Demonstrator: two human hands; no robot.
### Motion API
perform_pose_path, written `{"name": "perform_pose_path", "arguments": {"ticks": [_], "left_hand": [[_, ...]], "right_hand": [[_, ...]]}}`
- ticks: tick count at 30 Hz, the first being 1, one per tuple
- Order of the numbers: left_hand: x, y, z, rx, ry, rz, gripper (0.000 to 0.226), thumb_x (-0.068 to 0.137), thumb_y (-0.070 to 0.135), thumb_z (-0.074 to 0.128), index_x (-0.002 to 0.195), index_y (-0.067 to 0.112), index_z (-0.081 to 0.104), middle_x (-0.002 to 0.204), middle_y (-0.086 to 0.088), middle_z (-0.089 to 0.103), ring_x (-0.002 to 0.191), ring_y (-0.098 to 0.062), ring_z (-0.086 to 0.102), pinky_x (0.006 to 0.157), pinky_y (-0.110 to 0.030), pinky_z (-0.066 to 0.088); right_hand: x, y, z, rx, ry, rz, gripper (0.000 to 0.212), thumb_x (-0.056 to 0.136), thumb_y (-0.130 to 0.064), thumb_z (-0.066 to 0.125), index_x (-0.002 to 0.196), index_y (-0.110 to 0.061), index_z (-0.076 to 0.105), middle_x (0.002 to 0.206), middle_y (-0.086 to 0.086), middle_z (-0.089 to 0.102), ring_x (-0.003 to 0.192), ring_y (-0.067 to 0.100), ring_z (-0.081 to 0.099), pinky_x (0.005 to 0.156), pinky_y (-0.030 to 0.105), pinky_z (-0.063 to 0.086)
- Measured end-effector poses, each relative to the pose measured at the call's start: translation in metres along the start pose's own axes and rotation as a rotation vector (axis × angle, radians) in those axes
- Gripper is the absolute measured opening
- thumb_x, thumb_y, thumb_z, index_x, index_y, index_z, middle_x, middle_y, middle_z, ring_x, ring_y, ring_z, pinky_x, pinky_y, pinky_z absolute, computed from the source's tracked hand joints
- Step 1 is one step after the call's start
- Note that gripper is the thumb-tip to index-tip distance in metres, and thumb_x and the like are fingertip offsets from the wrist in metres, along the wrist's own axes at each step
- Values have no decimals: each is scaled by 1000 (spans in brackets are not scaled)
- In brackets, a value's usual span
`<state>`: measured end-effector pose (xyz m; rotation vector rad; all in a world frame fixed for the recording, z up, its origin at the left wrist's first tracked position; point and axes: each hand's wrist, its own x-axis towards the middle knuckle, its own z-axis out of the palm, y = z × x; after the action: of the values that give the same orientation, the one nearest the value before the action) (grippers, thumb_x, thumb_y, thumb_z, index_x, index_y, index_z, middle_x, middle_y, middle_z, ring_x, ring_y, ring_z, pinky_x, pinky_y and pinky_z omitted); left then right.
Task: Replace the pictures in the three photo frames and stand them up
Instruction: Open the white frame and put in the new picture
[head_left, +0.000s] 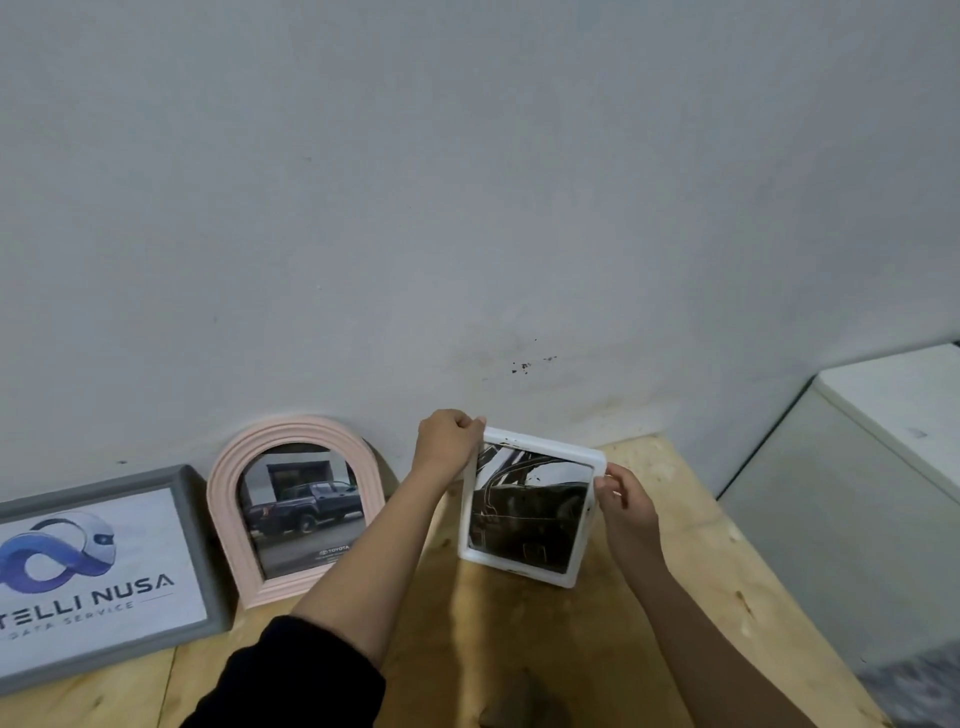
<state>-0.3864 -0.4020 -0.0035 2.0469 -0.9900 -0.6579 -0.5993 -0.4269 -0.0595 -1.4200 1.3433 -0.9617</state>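
Upright between hands: white frame, dark car picture inside.

The grey frame runs off the left edge, its lettering cut. The left forearm hides a lower corner of the pink frame. The picture in the white frame is too dark to read.

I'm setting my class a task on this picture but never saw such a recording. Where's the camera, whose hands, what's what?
No machine here: a person wears a camera on the head, looking forward and down, so you see their own arms. The left hand grips the top corner of a white photo frame with a dark car picture; the right hand pinches its right edge. On the wooden table, by the wall, stand a pink arched frame with a pickup photo and a grey frame with a logo.
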Motion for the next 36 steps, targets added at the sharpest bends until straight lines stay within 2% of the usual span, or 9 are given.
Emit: {"name": "perform_pose_path", "arguments": {"ticks": [3, 8, 12, 15, 18, 21, 25, 28, 36], "left_hand": [[-9, -10, -9, -51, 3, 3, 33, 90, 25, 58, 62, 7, 52, 58, -5, 46, 57, -16, 41, 52, -24, 31], [-42, -34, -46, -160, 20, 61, 30, 89, 22, 59, 62, 8, 57, 59, -4, 50, 56, -14, 43, 56, -24, 36], [-83, -71, -87, -233, 27, 56, 14, 88, 17, 60, 85, 9, 70, 71, 5, 61, 65, -4, 52, 56, -12, 39], [-114, -114, -116, -237, -5, 86, 19, 90, 16, 58, 103, 10, 70, 91, 4, 66, 82, -6, 58, 68, -16, 42], [-141, -156, -136, -263, -21, 67, 20, 93, 19, 55, 106, 13, 69, 97, 2, 67, 88, -10, 59, 74, -19, 46], [-164, -191, -149, -275, -19, 36, 23, 94, 17, 53, 111, 11, 68, 102, 2, 65, 87, -7, 56, 69, -11, 44], [-177, -231, -165, -263, 11, -19, 25, 95, 17, 51, 113, 12, 67, 104, 3, 63, 86, -4, 55, 71, -14, 44], [-182, -255, -176, -204, 39, -21, 23, 94, 15, 52, 110, 11, 68, 104, 2, 64, 91, -7, 55, 71, -10, 41], [-185, -302, -180, -5, -49, -23, 22, 90, 12, 54, 104, 13, 71, 108, 0, 68, 100, -10, 58, 84, -16, 38]], "right_hand": [[-17, -5, 2, 17, -10, -49, 23, 96, -13, 48, 117, -12, 57, 97, 0, 63, 88, 10, 59, 60, 7, 46], [-69, -22, 16, -24, -34, -173, 23, 97, -21, 46, 119, -21, 55, 105, -10, 61, 96, 4, 58, 81, 25, 51], [-128, -26, 41, -118, -10, -344, 21, 98, -19, 45, 117, -23, 52, 109, -8, 57, 101, -5, 53, 82, 11, 42], [-177, -24, 65, -182, 20, -505, 19, 98, -10, 45, 111, -22, 51, 100, -15, 52, 98, -15, 48, 80, -1, 35], [-216, -12, 90, -241, 76, -670, 19, 97, -13, 40, 108, -12, 56, 97, -3, 54, 90, -5, 48, 84, 2, 36], [-250, 6, 111, -358, 95, -770, 26, 100, -25, 32, 103, -12, 53, 90, 11, 60, 81, 16, 52, 69, 22, 44], [-289, 29, 139, -438, -88, -860, 15, 96, -26, 42, 104, -18, 51, 103, 7, 56, 94, 16, 51, 79, 24, 45], [-314, 51, 157, -508, -255, -943, 24, 85, -19, 52, 108, -19, 50, 113, 2, 47, 104, 19, 49, 90, 27, 43], [-360, 87, 205, -747, -450, -1009, 24, 80, -34, 55, 102, -26, 52, 105, -2, 54, 99, 18, 49, 82, 33, 47]]}}
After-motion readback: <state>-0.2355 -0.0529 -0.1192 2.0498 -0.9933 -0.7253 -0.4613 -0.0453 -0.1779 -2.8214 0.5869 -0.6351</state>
